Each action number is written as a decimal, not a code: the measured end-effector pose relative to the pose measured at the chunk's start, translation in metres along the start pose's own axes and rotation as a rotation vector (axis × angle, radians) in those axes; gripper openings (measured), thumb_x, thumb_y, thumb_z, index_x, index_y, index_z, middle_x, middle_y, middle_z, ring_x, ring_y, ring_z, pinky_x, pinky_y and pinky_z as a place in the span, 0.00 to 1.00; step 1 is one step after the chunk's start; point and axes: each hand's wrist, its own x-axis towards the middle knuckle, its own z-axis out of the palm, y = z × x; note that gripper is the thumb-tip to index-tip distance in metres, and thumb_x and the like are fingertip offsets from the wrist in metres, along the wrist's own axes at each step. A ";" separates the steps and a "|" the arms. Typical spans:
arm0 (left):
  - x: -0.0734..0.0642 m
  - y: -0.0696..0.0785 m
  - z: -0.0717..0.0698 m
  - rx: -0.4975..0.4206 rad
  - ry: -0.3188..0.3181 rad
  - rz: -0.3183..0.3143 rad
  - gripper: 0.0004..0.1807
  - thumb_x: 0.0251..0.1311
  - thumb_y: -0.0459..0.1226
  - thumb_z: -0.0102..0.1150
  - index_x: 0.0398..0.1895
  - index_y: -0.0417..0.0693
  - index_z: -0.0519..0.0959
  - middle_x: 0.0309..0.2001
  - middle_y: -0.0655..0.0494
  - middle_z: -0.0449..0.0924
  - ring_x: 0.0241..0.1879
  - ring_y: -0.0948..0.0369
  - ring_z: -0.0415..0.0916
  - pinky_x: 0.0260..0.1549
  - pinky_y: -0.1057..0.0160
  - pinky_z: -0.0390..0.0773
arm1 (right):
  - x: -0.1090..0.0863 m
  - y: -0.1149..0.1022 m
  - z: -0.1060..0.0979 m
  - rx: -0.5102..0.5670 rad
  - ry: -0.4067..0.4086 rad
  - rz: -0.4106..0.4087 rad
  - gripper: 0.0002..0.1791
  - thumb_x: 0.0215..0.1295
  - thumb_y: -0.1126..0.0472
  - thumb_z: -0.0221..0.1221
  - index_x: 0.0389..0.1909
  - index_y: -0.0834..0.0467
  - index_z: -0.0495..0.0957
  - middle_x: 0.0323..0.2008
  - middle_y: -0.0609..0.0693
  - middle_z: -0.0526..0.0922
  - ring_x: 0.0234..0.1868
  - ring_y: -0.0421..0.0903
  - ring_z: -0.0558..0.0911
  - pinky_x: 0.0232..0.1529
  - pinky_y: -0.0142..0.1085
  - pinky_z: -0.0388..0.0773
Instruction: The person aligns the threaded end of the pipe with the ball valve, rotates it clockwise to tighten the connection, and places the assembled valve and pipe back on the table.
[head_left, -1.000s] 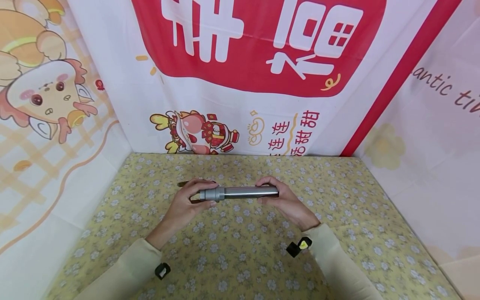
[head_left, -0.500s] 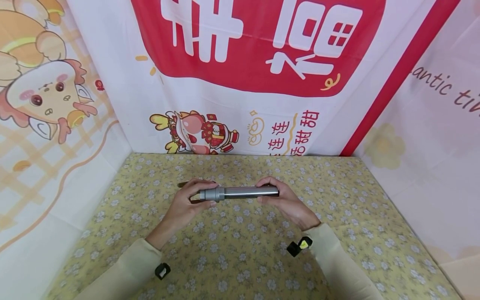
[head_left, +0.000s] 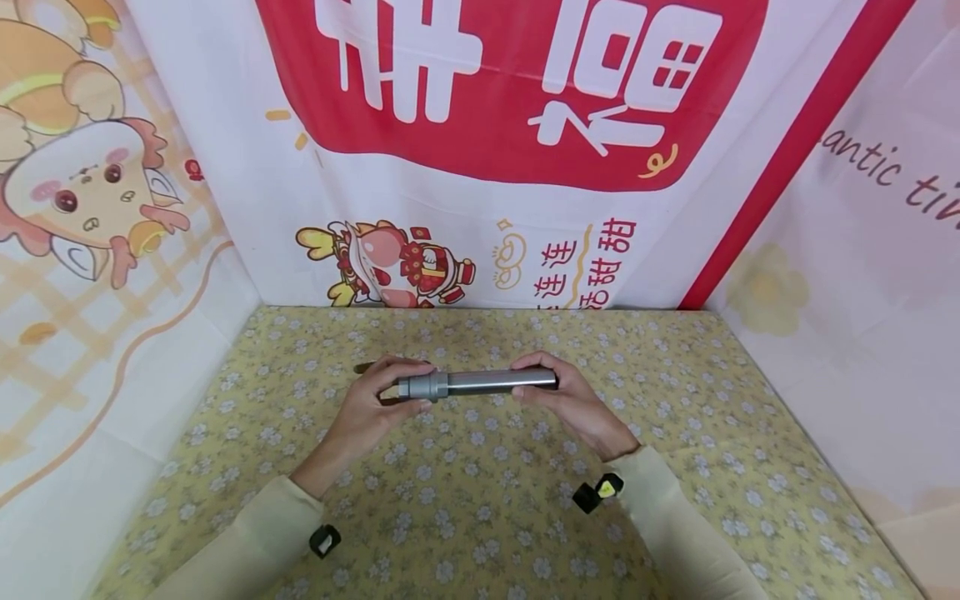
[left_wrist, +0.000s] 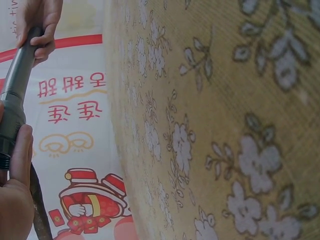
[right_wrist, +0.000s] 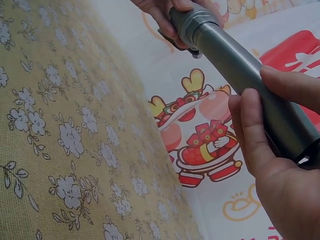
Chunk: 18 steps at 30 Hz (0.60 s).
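Observation:
A grey metal pipe (head_left: 480,382) is held level above the cloth, with a wider ringed fitting (head_left: 423,387) at its left end. My left hand (head_left: 378,400) grips that fitting, thumb on the near side and fingers on the far side. Around the pipe's plain right end, my right hand (head_left: 566,400) has its thumb in front and fingers behind. Threads show at the fitting's end (left_wrist: 5,157) in the left wrist view. A dark narrow strip (head_left: 364,367) sticks out behind my left hand; the hand hides most of it.
The work surface has a yellow floral cloth (head_left: 465,517). A white and red printed hanging (head_left: 480,183) closes off the back, with printed sheets on the left (head_left: 172,333) and right (head_left: 840,333). Small black devices hang at both cuffs.
The pipe's right end has tipped up slightly, and my right thumb has shifted a little up along its near side. My left hand keeps its grip on the fitting.

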 end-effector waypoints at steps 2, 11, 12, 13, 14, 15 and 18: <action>0.000 0.000 0.000 -0.001 0.000 -0.001 0.25 0.66 0.34 0.77 0.66 0.53 0.86 0.67 0.49 0.76 0.62 0.48 0.77 0.56 0.61 0.90 | 0.000 0.000 0.000 0.002 0.005 0.004 0.25 0.75 0.59 0.70 0.67 0.61 0.77 0.66 0.61 0.76 0.61 0.53 0.82 0.60 0.42 0.87; 0.000 -0.001 -0.001 0.002 0.007 0.004 0.25 0.66 0.34 0.78 0.65 0.55 0.86 0.67 0.50 0.76 0.61 0.49 0.77 0.55 0.61 0.90 | 0.002 -0.001 0.002 0.008 0.012 0.014 0.25 0.77 0.57 0.69 0.68 0.62 0.77 0.64 0.59 0.77 0.60 0.54 0.84 0.65 0.51 0.86; 0.000 -0.001 -0.001 0.003 0.007 0.005 0.25 0.66 0.34 0.78 0.65 0.55 0.86 0.67 0.50 0.76 0.61 0.49 0.77 0.55 0.61 0.90 | 0.003 0.000 0.002 0.005 0.013 0.017 0.26 0.77 0.57 0.69 0.68 0.63 0.77 0.64 0.59 0.77 0.60 0.54 0.84 0.65 0.50 0.87; 0.000 -0.001 -0.001 0.002 0.006 0.006 0.25 0.66 0.34 0.78 0.65 0.55 0.86 0.67 0.50 0.76 0.61 0.50 0.77 0.56 0.61 0.90 | 0.003 0.000 0.002 0.004 0.013 0.018 0.27 0.77 0.57 0.69 0.69 0.64 0.76 0.65 0.59 0.77 0.60 0.55 0.83 0.65 0.51 0.87; 0.000 -0.001 -0.001 0.000 0.005 0.006 0.25 0.66 0.34 0.77 0.65 0.55 0.87 0.67 0.51 0.76 0.61 0.50 0.77 0.56 0.61 0.90 | 0.003 0.000 0.003 0.001 0.014 0.019 0.27 0.77 0.57 0.69 0.70 0.65 0.75 0.65 0.60 0.77 0.60 0.56 0.83 0.65 0.51 0.86; -0.001 0.000 -0.001 0.000 0.005 0.006 0.25 0.66 0.34 0.77 0.65 0.55 0.87 0.67 0.51 0.76 0.61 0.50 0.77 0.56 0.62 0.90 | 0.003 0.001 0.003 -0.001 0.017 0.022 0.28 0.77 0.56 0.69 0.70 0.65 0.75 0.65 0.59 0.77 0.60 0.56 0.82 0.65 0.50 0.87; -0.001 0.000 -0.002 0.001 0.004 0.008 0.25 0.66 0.34 0.77 0.65 0.54 0.87 0.67 0.51 0.76 0.61 0.50 0.77 0.56 0.62 0.90 | 0.004 0.002 0.004 0.002 0.021 0.031 0.29 0.77 0.56 0.69 0.71 0.66 0.74 0.67 0.59 0.76 0.61 0.56 0.81 0.67 0.54 0.84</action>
